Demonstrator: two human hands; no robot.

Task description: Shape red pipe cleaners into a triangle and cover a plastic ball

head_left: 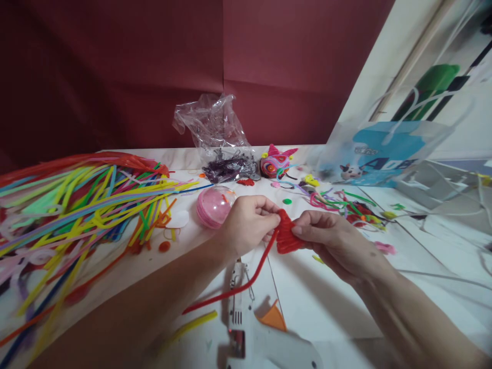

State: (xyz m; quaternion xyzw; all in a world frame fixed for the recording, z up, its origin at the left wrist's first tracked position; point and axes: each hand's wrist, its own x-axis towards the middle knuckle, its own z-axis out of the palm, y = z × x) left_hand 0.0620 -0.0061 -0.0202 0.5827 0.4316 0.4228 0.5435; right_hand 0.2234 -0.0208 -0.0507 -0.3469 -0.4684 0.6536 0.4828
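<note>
Between my two hands is a small red piece (pixel 287 236) made of pipe cleaner wound in close rows. My left hand (pixel 251 220) pinches its left edge, fingers closed. On the opposite side, my right hand (pixel 326 233) grips it between thumb and fingers. A loose red pipe cleaner (pixel 246 288) trails from the piece down to the lower left, passing over a white glue gun (pixel 240 297). Just beyond my left hand sits a clear ball with pink contents (pixel 211 207). The fingertips behind the red piece are partly hidden.
Many coloured pipe cleaners (pixel 96 205) spread across the left. At the back are a clear plastic bag (pixel 226 148) with dark pieces and a colourful wound figure (pixel 274 161). Pipe-cleaner scraps (pixel 357 210) and a blue-and-white bag (pixel 384 154) lie right. An orange piece (pixel 273 316) is in front.
</note>
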